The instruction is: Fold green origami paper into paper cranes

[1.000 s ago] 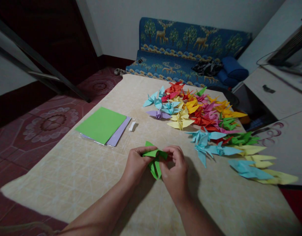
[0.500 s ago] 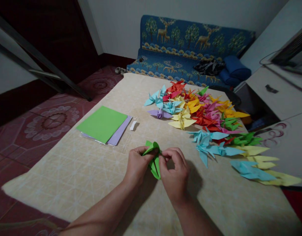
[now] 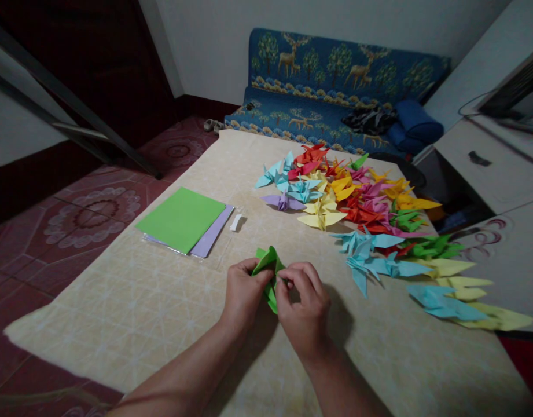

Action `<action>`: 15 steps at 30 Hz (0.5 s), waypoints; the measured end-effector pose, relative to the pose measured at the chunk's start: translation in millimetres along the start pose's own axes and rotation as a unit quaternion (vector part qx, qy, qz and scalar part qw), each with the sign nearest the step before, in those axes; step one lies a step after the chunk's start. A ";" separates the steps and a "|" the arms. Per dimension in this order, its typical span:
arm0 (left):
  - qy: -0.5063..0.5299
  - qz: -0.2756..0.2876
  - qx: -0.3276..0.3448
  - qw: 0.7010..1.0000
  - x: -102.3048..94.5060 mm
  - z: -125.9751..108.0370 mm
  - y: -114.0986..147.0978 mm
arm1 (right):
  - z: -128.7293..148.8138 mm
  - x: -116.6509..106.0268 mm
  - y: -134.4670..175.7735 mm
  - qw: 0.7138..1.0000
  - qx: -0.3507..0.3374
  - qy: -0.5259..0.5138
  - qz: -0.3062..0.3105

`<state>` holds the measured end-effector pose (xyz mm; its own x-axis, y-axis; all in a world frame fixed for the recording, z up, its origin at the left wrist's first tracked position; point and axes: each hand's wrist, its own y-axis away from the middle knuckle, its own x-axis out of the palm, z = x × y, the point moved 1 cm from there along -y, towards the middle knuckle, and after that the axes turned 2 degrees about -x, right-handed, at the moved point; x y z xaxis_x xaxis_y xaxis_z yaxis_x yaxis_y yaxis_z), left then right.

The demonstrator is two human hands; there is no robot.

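A green folded-paper crane, its flaps bent and partly covered by fingers, is held just over the table between my hands. My left hand grips its left side, thumb toward the middle. With thumb and forefinger pinched, my right hand holds a small tip at the paper's right edge. To the upper left lies a stack of square paper, a green sheet over a purple sheet. Several finished paper cranes in many colours are spread across the right side.
A patterned cream cloth covers the table. A small white paper scrap lies beside the stack. Behind the table stands a blue sofa with deer patterns. A white cabinet is at the right, a metal ladder at the left.
My right hand has shifted slightly left, closer to my left hand. The green paper has turned a little, and its lower flap shows less than before.
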<state>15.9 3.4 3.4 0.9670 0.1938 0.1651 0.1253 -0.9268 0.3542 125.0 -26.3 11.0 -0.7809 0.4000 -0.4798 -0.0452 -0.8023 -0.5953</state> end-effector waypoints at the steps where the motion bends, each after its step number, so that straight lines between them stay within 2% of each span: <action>1: 0.000 -0.002 -0.003 1.000 0.4 -0.4 -0.1 | -1.6 0.6 -0.2 1.000 0.002 0.009 -0.004; 6: 0.021 0.018 -0.002 1.000 0.1 -0.3 -0.6 | -8.7 3.4 -1.3 0.999 0.006 0.039 -0.010; 15: 0.044 0.077 -0.005 0.996 -6.1 -0.1 -1.2 | -8.5 2.7 -2.7 0.999 0.036 0.028 0.016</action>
<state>9.9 3.4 2.1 0.9512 0.0768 0.2988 -0.0264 -0.9447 0.3268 128.3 -19.3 5.8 -0.7469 0.3955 -0.5345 -0.0665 -0.8443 -0.5318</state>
